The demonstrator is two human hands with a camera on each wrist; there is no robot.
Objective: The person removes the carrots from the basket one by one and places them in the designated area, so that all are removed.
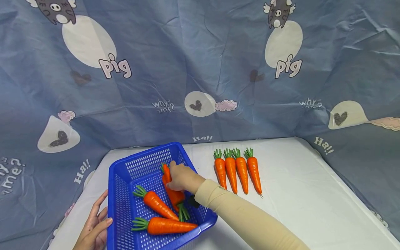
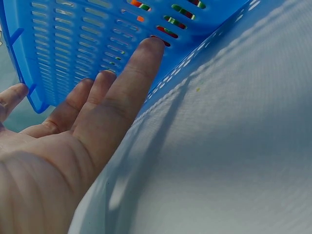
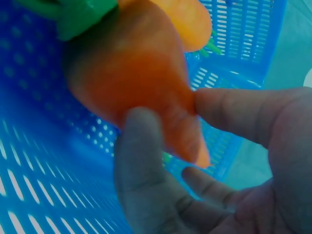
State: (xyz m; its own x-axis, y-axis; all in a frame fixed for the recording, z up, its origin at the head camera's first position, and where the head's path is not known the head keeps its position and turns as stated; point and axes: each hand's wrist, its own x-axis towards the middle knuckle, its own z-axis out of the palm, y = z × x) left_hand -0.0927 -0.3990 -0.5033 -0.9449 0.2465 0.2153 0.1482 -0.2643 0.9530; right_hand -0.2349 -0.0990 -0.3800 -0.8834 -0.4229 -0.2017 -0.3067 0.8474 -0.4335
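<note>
My right hand [image 1: 182, 177] reaches into a blue plastic basket [image 1: 114, 194]. Thumb and fingers pinch an orange carrot [image 3: 131, 68] near its narrow end, its green top toward the basket's near side. Another carrot with its leaves at the far end is partly hidden beside it. Two more carrots lie in the basket, a slanted one [image 1: 157, 204] and one nearest the front [image 1: 172, 226]. Against the outside of the basket's left wall, my left hand [image 1: 95, 227] rests with fingers extended, thumb near the rim; the left wrist view shows the fingertips [image 2: 153, 46] at the slotted side.
Several carrots [image 1: 230, 170] lie side by side on the white tabletop [image 1: 300, 194], right of the basket, leaves pointing away. A blue printed cloth [image 1: 206, 66] hangs behind the table and along both sides.
</note>
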